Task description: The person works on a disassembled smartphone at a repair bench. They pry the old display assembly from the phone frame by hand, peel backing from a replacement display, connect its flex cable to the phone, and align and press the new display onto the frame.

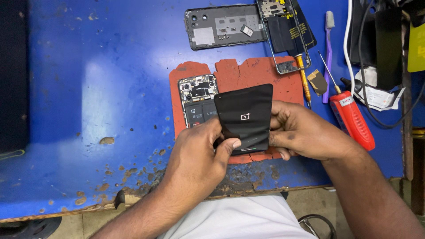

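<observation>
Black back cover (244,117) pinched between both sets of fingers: left hand (199,155) on its lower-left edge, right hand (305,132) on its right edge. Long axis upright, opened phone (198,99) just beyond the left fingers.

Bare forearms, white garment (239,219)
</observation>
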